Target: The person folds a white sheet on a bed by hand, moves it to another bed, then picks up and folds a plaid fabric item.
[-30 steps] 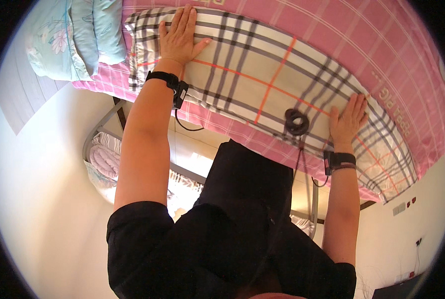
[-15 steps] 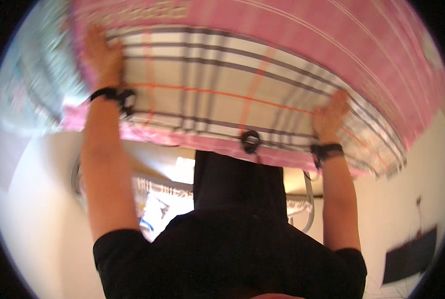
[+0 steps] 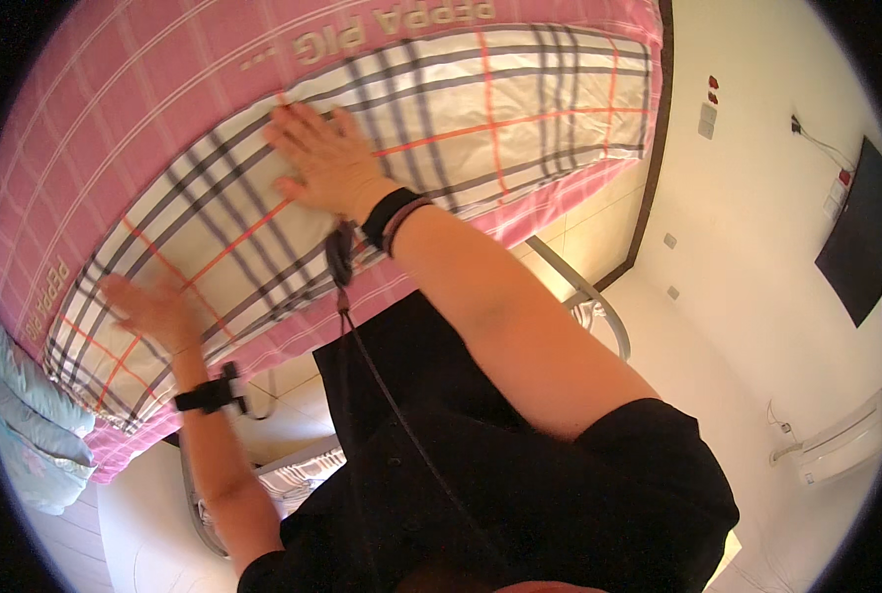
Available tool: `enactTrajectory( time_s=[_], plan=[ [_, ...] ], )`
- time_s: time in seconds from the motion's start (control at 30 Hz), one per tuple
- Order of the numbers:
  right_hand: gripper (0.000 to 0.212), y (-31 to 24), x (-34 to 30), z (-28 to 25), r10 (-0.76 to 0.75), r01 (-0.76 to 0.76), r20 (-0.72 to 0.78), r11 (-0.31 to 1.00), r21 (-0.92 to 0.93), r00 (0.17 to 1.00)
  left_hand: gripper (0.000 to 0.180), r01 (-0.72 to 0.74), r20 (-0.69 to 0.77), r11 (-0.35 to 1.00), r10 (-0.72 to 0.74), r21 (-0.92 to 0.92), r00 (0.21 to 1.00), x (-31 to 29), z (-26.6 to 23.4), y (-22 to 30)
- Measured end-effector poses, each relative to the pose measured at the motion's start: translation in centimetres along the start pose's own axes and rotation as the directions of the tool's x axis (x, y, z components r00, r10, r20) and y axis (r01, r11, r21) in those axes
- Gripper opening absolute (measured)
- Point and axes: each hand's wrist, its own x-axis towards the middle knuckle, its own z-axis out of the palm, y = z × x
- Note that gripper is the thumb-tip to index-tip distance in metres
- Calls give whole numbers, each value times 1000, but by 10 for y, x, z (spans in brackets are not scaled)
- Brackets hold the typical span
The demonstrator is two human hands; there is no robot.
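A long beige plaid cloth [image 3: 441, 128] with black and orange stripes lies along the near edge of a pink checked bedsheet [image 3: 164, 109]. My right hand [image 3: 327, 163] rests flat on the cloth near its middle, fingers spread. Closer to the left end, my left hand [image 3: 154, 311] is also on the cloth, slightly blurred, with its fingers apart. Neither hand grips anything. A dark looped strap [image 3: 340, 252] hangs in front of the cloth just below my right hand.
Light blue bedding [image 3: 36, 425] is bunched at the left. A curved grey metal frame [image 3: 599, 306] stands below the bed edge. On the white wall at right are a black panel [image 3: 856, 232], a white appliance [image 3: 846, 440] and a socket plate [image 3: 706, 121].
The view has turned, so the bed now slants. My right hand has moved from the cloth's right part toward its middle, closer to my left hand, which stays near the left end.
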Motion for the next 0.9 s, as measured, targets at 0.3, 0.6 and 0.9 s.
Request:
enactTrajectory(
  time_s=[0.3,0.6,0.9],
  plan=[
    [54,178,-96,-82,-99,97,-8,990,-106,995,72,-32,124,994,46,-106,991,-47,31,130],
    [57,391,-189,-136,452,-554,-374,800,-231,810,70,-19,145,999,12,49,989,-43,31,135],
    [49,369,-156,-188,408,-439,-504,896,61,761,71,-11,117,996,1,86,993,-42,29,141]
  ],
)
